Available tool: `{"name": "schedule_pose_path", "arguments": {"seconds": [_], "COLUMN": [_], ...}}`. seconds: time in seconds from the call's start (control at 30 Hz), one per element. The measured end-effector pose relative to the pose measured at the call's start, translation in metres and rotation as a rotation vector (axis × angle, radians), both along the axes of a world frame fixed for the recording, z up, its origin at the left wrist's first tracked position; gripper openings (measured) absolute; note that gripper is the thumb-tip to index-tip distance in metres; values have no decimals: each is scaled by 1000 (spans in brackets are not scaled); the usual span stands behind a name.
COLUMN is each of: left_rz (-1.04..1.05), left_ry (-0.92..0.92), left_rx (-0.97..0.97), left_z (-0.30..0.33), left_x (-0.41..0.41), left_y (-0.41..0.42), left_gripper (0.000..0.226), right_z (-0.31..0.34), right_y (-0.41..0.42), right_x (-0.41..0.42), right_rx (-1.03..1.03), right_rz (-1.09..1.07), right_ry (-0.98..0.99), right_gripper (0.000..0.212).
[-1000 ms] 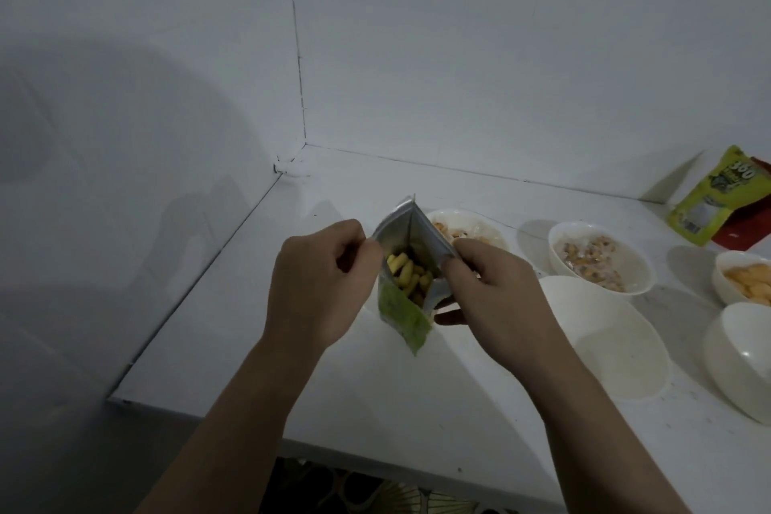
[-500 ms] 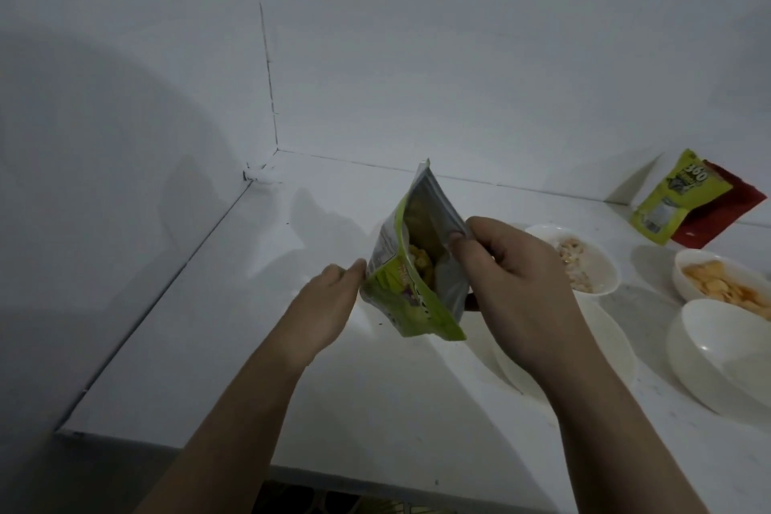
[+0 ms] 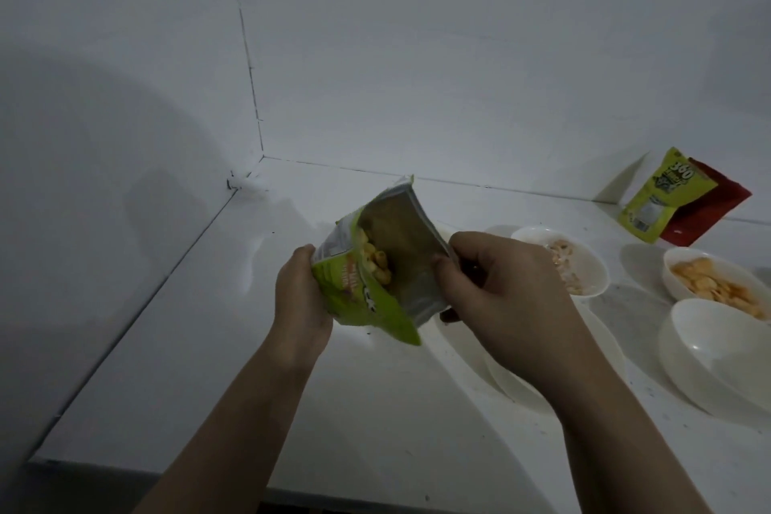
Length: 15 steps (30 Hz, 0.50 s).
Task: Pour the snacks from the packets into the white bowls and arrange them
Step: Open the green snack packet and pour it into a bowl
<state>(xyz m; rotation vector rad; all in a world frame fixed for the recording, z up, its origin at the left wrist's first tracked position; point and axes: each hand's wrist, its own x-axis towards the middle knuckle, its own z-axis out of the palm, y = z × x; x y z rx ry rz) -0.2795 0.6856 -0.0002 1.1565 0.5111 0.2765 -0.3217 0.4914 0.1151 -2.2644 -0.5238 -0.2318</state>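
An open green packet (image 3: 375, 263) is being held above the white surface (image 3: 187, 346), pinched by the left hand (image 3: 302, 300) and right hand (image 3: 496, 292), beside bowls (image 3: 559, 259).

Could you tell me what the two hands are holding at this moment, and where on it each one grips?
Both hold the opened green snack packet. The left hand grips its left side; the right hand pinches the right edge of the silver-lined opening.
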Motion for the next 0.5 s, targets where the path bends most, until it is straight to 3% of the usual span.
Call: {"name": "schedule_pose_path", "arguments": {"seconds": [0.1, 0.17, 0.23, 0.4, 0.5], "left_rz": [-81, -175, -253, -291, -299], "left_ry": [-161, -217, -246, -223, -260], "left_rx": [-205, -266, -304, -402, -408], "left_z": [2, 1, 2, -9, -7], "left_x": [-2, -4, -5, 3, 6], "left_y": [-1, -6, -11, -9, -7], "left_gripper": [33, 55, 63, 62, 28], "right_z": [-1, -1, 0, 3, 2], "right_y": [0, 1, 2, 5, 2], "right_x": [1, 0, 0, 5, 9], "right_rx": [-4, -39, -86, -100, -95], "right_rz": [-2, -7, -28, -64, -94], "right_ry": [-9, -22, -37, -185, -223], "right_gripper": [28, 28, 30, 44, 38]}}
